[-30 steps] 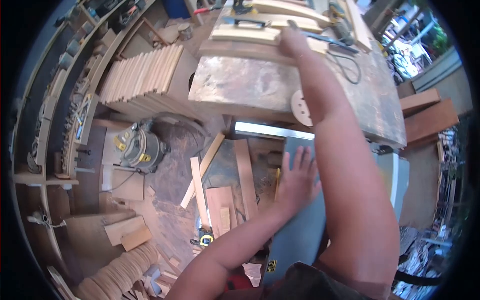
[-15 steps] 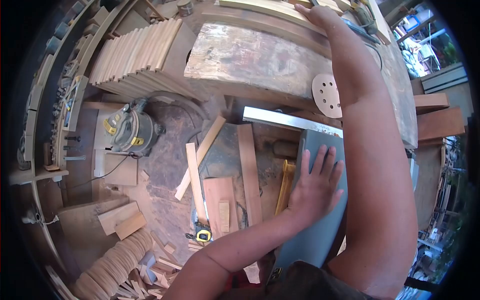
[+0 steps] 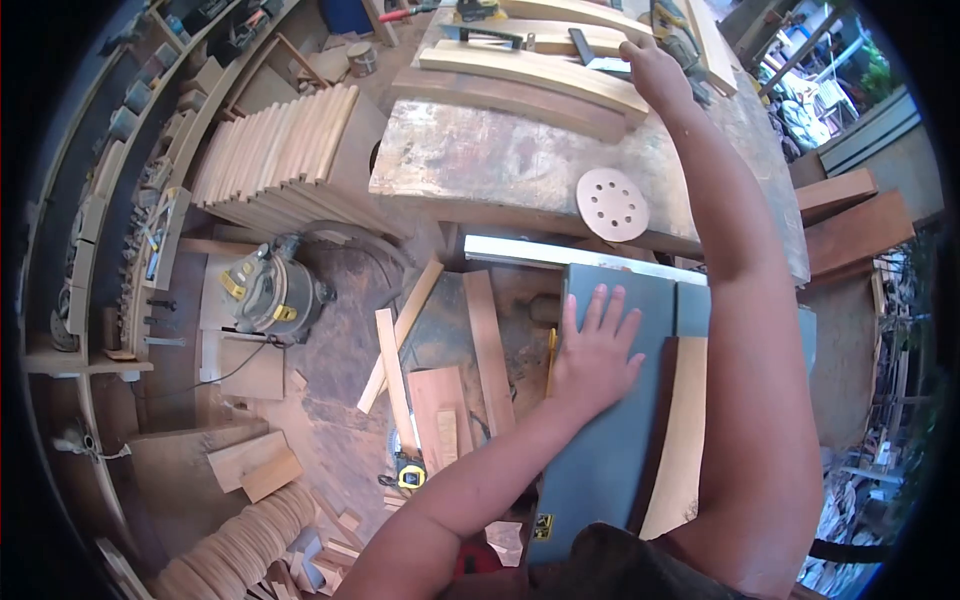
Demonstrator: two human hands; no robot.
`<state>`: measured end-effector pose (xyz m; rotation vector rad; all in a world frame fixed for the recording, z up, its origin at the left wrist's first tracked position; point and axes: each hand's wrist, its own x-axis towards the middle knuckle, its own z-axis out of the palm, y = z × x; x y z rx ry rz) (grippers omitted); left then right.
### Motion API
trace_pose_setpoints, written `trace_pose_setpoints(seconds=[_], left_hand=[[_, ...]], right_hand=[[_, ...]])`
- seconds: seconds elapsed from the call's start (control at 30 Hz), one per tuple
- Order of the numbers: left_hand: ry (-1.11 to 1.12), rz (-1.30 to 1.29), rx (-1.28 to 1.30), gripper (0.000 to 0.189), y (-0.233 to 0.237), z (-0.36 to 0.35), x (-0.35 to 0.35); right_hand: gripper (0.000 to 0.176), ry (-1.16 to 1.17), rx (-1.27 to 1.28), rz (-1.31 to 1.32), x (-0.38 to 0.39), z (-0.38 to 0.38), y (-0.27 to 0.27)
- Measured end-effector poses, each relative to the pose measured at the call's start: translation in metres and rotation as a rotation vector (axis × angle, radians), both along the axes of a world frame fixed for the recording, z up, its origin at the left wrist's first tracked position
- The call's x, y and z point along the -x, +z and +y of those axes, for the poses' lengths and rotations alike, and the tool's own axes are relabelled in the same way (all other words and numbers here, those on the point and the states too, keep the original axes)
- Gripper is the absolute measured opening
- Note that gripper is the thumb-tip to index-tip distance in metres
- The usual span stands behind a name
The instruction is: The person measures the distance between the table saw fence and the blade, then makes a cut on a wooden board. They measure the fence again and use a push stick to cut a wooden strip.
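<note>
My left hand [image 3: 598,358] lies flat with fingers spread on the long grey metal surface [image 3: 590,455] of a machine. Beside that surface, partly behind my right forearm, is a pale wooden board [image 3: 678,435] with a curved edge. At full reach over the workbench [image 3: 470,140], my right hand [image 3: 655,72] has its fingers curled at the end of the metal blade of a try square [image 3: 603,63] with a dark handle. Pale curved wooden strips [image 3: 530,78] lie below and around the square.
A perforated sanding disc [image 3: 612,205] rests at the bench's near edge. On the floor stand a shop vacuum [image 3: 270,290], loose boards [image 3: 488,350] and a tape measure [image 3: 410,474]. Stacked panels [image 3: 275,150] and tool shelves [image 3: 110,170] line the left.
The view has shifted, showing more of the bench top and the board beside the machine. My right hand's fingers have curled in at the try square; my left hand stays flat on the grey surface.
</note>
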<state>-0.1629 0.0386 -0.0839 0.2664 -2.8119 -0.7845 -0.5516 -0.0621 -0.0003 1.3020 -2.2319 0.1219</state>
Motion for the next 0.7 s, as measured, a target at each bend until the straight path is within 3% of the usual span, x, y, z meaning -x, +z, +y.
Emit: trace_pose_setpoints(seconds=[0.03, 0.2, 0.27, 0.33, 0.4, 0.43, 0.47, 0.5, 0.57, 0.63, 0.7], left_hand=[[0.002, -0.022, 0.008, 0.056, 0.002, 0.002, -0.002], [0.021, 0.013, 0.081, 0.057, 0.002, 0.008, 0.001], [0.038, -0.004, 0.108, 0.057, 0.001, 0.01, 0.0], [0.038, 0.014, 0.133, 0.058, -0.006, 0.011, 0.0], [0.058, -0.008, 0.135, 0.058, -0.007, 0.013, 0.001], [0.034, 0.014, 0.132, 0.058, -0.007, 0.013, 0.003], [0.031, -0.031, 0.122, 0.057, -0.007, 0.013, 0.004], [0.029, -0.088, 0.11, 0.057, -0.007, 0.012, 0.003], [-0.017, -0.075, 0.078, 0.058, -0.007, 0.009, -0.002], [-0.071, -0.042, 0.076, 0.061, -0.009, 0.013, -0.01], [-0.097, -0.005, 0.028, 0.071, -0.022, 0.026, -0.015]], right_hand=[[0.021, 0.076, 0.013, 0.049, -0.009, 0.014, 0.014], [0.028, 0.028, 0.293, -0.007, -0.06, 0.093, 0.112], [0.031, 0.076, 0.53, 0.006, -0.077, 0.146, 0.158], [0.03, 0.159, 0.588, 0.101, -0.102, 0.214, 0.207], [0.029, 0.078, 0.863, -0.321, -0.185, 0.294, 0.251], [0.029, 0.037, 0.973, -0.394, -0.226, 0.347, 0.266], [0.028, 0.015, 0.986, -0.152, -0.278, 0.393, 0.277], [0.031, -0.023, 1.121, -0.199, -0.341, 0.435, 0.282], [0.041, -0.126, 1.164, -0.292, -0.425, 0.577, 0.242], [0.043, -0.294, 1.094, -0.51, -0.55, 0.585, 0.228], [0.044, -0.64, 1.023, -0.793, -0.628, 0.594, 0.194]])
